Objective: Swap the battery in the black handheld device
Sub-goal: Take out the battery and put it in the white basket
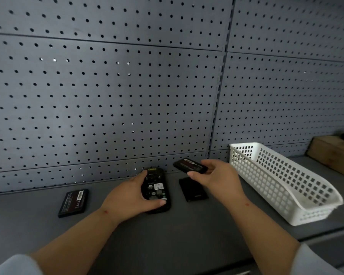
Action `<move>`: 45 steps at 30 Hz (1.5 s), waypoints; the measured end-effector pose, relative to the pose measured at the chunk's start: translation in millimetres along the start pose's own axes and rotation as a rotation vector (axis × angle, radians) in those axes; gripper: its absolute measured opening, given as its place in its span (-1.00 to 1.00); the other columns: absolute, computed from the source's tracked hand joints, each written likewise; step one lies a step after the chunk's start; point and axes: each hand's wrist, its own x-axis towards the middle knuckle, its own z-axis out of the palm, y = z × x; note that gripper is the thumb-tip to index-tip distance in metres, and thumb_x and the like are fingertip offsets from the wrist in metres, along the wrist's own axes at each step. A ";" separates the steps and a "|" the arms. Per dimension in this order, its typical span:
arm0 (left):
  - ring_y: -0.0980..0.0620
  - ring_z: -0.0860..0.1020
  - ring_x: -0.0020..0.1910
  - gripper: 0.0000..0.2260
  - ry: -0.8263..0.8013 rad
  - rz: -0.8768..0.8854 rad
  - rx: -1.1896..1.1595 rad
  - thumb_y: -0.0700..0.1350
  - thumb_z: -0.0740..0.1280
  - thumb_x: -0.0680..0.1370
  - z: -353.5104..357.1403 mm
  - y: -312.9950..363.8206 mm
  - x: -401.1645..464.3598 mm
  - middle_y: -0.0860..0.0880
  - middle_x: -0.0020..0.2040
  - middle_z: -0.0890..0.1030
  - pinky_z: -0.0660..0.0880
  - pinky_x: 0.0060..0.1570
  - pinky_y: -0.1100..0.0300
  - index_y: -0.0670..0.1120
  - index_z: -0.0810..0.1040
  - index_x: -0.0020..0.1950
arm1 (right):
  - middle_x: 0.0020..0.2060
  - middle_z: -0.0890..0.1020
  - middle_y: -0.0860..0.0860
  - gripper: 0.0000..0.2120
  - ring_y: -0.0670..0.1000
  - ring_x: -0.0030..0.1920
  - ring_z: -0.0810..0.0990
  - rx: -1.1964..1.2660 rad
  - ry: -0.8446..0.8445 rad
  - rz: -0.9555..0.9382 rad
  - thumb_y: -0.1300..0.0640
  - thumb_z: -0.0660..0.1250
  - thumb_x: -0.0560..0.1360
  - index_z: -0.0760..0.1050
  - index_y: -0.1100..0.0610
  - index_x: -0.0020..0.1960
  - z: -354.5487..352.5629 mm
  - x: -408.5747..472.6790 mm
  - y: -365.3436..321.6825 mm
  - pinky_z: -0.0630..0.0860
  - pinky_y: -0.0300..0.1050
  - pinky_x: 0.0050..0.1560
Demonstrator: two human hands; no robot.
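Observation:
The black handheld device [156, 188] lies face down on the grey shelf with its back cover off and the empty battery bay showing. My left hand [130, 195] grips it from the left side. My right hand [216, 178] holds a black battery [190, 165] in the air, just right of the device's top end. Under that hand the flat black back cover [194, 192] rests on the shelf. A second black battery [74, 202] lies label up on the shelf, well to the left of the device.
A white perforated plastic basket [282, 181] stands on the shelf at the right. Behind it is a brown box [333, 153]. A grey pegboard wall [107, 96] rises right behind the shelf [167, 235].

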 end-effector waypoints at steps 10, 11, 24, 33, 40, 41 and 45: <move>0.04 0.29 0.42 -0.17 0.020 0.089 0.007 0.31 0.33 0.34 6.6 65.8 27.1 0.02 0.48 0.29 0.28 0.34 0.17 0.02 0.12 0.49 | 0.08 0.66 0.03 -0.48 -0.06 0.01 0.59 0.017 0.097 0.022 -0.01 0.52 0.28 0.54 0.15 0.18 -85.0 19.0 25.1 0.46 -0.23 0.07; 0.04 0.29 0.43 -0.17 0.018 0.100 0.000 0.31 0.33 0.34 8.7 71.4 30.5 0.03 0.48 0.28 0.27 0.35 0.18 0.02 0.12 0.49 | 0.07 0.66 0.02 -0.50 -0.07 -0.01 0.58 0.015 0.107 0.025 0.01 0.52 0.29 0.55 0.15 0.18 -93.6 19.5 28.4 0.45 -0.23 0.07; 0.05 0.32 0.40 -0.18 -0.006 0.149 -0.030 0.34 0.34 0.31 45.7 122.0 66.7 0.04 0.46 0.32 0.29 0.37 0.14 0.02 0.21 0.46 | -0.10 0.65 -0.04 -0.52 -0.08 -0.13 0.62 -0.068 0.190 0.154 -0.05 0.50 0.30 0.56 0.11 0.17 -159.6 33.0 93.6 0.51 -0.27 -0.21; 0.07 0.33 0.40 -0.18 -0.034 0.143 -0.061 0.33 0.35 0.30 63.5 131.1 81.4 0.06 0.45 0.33 0.29 0.37 0.15 0.01 0.22 0.45 | 0.01 0.66 0.03 -0.49 -0.04 -0.10 0.60 -0.136 0.105 0.261 -0.04 0.47 0.33 0.52 0.14 0.21 -153.0 40.2 121.2 0.52 -0.18 -0.15; 0.09 0.33 0.39 -0.19 -0.037 0.148 -0.077 0.33 0.35 0.31 67.3 128.4 83.9 0.08 0.45 0.33 0.27 0.34 0.20 0.02 0.20 0.46 | -0.33 0.58 -0.01 -0.73 -0.08 -0.39 0.51 -0.297 0.033 0.346 -0.06 0.44 0.33 0.56 0.16 -0.22 -145.1 48.8 133.8 0.40 -0.21 -0.44; 0.09 0.33 0.39 -0.19 -0.036 0.148 -0.078 0.32 0.35 0.31 67.7 127.8 83.7 0.08 0.45 0.33 0.27 0.34 0.20 0.02 0.20 0.46 | -0.32 0.57 -0.03 -0.72 -0.10 -0.40 0.50 -0.307 0.029 0.352 -0.06 0.44 0.32 0.56 0.16 -0.20 -144.4 49.8 136.1 0.35 -0.23 -0.48; 0.10 0.34 0.38 -0.17 -0.040 0.146 -0.089 0.35 0.34 0.29 67.7 124.9 83.7 0.09 0.44 0.34 0.29 0.36 0.18 0.03 0.21 0.46 | -0.31 0.58 -0.04 -0.72 -0.12 -0.42 0.48 -0.356 -0.007 0.348 -0.07 0.44 0.32 0.51 0.15 -0.25 -141.6 51.3 141.7 0.26 -0.25 -0.51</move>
